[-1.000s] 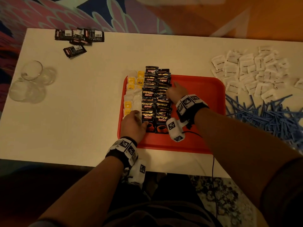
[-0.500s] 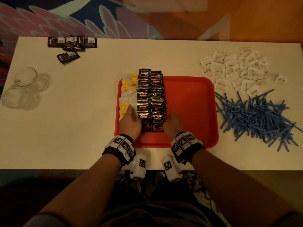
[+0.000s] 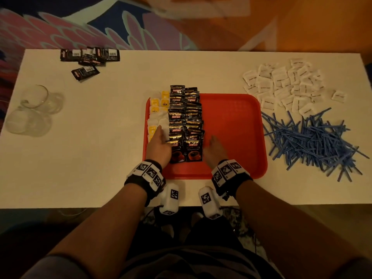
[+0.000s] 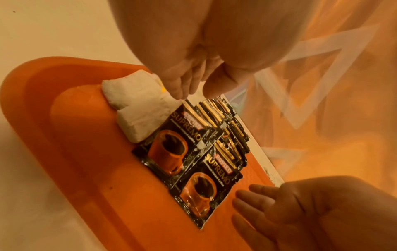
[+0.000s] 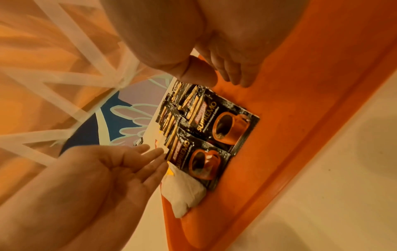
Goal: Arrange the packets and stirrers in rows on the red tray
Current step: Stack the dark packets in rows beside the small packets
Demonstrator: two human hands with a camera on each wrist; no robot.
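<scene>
While seen from the head camera: red tray (image 3: 231, 117) holding two coffee packet rows (image 3: 186, 121) at its left, left hand (image 3: 159, 146) flat beside them, right hand (image 3: 214, 150) flat just right. From left wrist: straight fingers (image 4: 182, 84) over tea bags (image 4: 139, 105) (holding nothing). From right wrist: fingers (image 5: 236, 71) straight, empty.

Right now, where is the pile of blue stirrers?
In the head view, the blue stirrers lie on the white table, right of the red tray, below the white packets.
</scene>
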